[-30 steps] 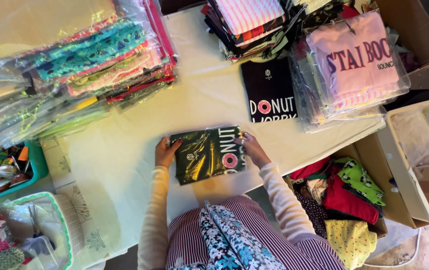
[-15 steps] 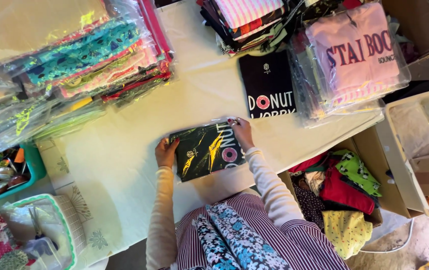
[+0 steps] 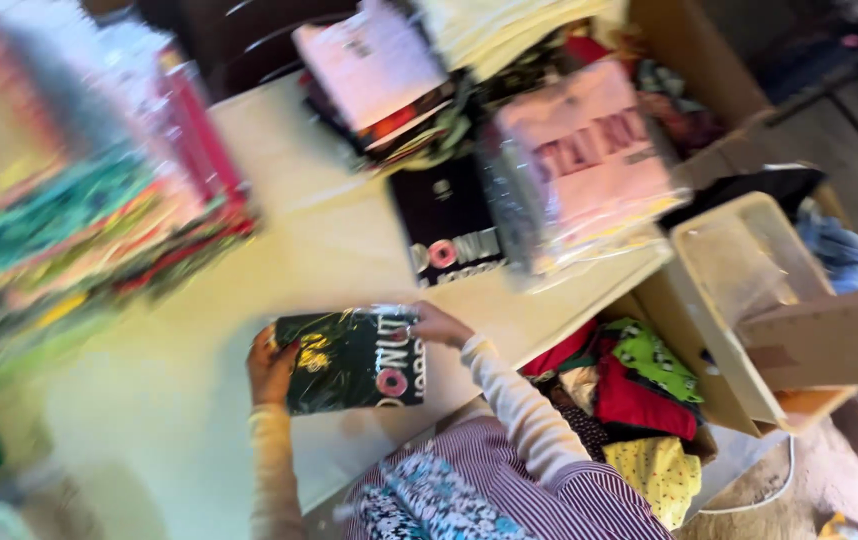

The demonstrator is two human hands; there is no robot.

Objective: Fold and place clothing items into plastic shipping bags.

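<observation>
Shifted a little toward the near desk edge since half a second ago: bagged black shirt, flat on the pale desk, gripped from both sides. Left hand curled around the left edge, fingers partly closed on the plastic. Right hand clasping the upper right corner, fingers bent over it. Just beyond, another black printed shirt, beside a bagged pink garment. Blurred throughout.

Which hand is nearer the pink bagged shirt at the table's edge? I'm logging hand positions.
Right. The right hand grips the black bagged shirt's top corner, below the pink bagged shirt; the left hand holds the opposite edge, farther.
</observation>
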